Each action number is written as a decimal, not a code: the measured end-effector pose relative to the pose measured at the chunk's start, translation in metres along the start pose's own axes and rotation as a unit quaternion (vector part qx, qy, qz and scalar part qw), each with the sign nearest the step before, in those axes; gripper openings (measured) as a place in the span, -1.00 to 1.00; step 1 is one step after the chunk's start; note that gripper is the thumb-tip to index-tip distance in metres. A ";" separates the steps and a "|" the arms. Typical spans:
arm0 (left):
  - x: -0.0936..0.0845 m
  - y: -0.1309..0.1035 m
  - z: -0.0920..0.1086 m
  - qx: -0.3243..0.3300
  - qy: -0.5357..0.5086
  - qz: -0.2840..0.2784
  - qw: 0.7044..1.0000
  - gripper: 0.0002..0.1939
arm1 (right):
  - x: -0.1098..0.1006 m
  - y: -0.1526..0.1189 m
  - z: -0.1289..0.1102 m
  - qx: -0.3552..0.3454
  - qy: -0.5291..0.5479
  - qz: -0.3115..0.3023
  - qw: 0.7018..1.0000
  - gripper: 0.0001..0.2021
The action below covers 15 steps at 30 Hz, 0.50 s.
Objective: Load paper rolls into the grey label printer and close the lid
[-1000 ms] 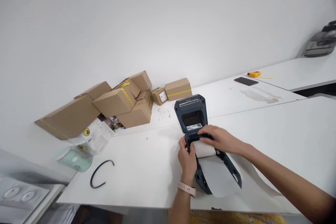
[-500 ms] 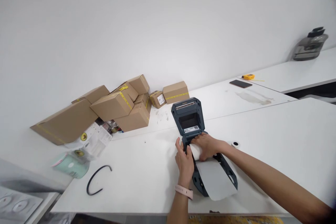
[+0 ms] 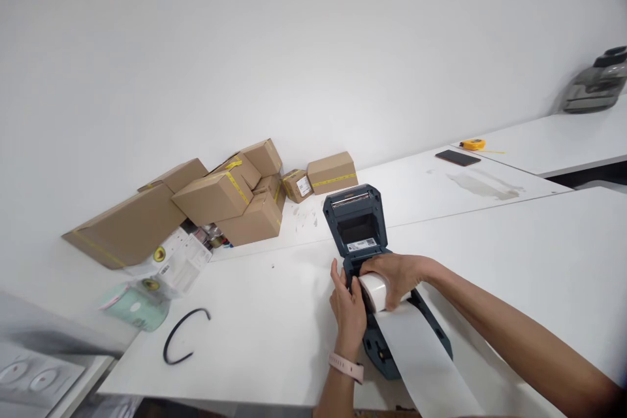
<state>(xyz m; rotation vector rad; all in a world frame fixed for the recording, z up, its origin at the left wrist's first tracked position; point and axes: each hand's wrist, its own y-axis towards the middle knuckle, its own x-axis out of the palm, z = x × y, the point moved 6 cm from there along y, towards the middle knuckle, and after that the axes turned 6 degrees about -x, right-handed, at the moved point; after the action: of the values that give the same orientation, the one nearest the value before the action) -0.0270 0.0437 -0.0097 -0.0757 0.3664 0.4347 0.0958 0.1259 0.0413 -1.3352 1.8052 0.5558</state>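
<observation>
A dark blue-grey label printer (image 3: pixel 355 214) stands on the white table with its lid tipped up. Inside its body sits a white paper roll (image 3: pixel 375 289), and a long strip of paper (image 3: pixel 424 356) runs from it over the printer's front towards me. My right hand (image 3: pixel 394 277) is closed over the top of the roll, hiding part of it. At the printer's left side, my left hand (image 3: pixel 349 313) grips the wall, thumb on the inner side near the roll and fingers along the outside. A pink band circles my left wrist.
Cardboard boxes (image 3: pixel 210 199) are piled at the back left against the wall. Nearer lie a black curved strip (image 3: pixel 179 333), plastic packaging (image 3: pixel 183 264) and a mint-green pouch (image 3: pixel 140 307). A phone (image 3: pixel 458 157), a yellow tape measure (image 3: pixel 473 144) and a grey jug (image 3: pixel 592 88) are at the back right.
The paper strip has come further out over the printer's front towards me. The roll shows more from under my right hand. My left hand stays at the printer's left side.
</observation>
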 end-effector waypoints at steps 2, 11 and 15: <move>0.000 0.000 0.000 -0.004 0.004 0.001 1.000 -0.36 | -0.010 -0.011 -0.007 -0.008 0.016 0.007 1.000 -0.24; 0.001 -0.001 0.002 -0.010 0.001 0.004 1.000 -0.36 | -0.077 -0.121 0.038 -0.054 0.272 0.267 0.923 -0.28; 0.000 -0.002 0.003 -0.010 -0.009 0.005 1.000 -0.37 | -0.078 -0.140 0.105 0.047 0.315 0.412 0.854 -0.24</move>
<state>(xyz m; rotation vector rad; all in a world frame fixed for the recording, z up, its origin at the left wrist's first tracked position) -0.0252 0.0422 -0.0070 -0.0898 0.3453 0.4483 0.2710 0.2003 0.0590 -0.6298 2.9326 0.4672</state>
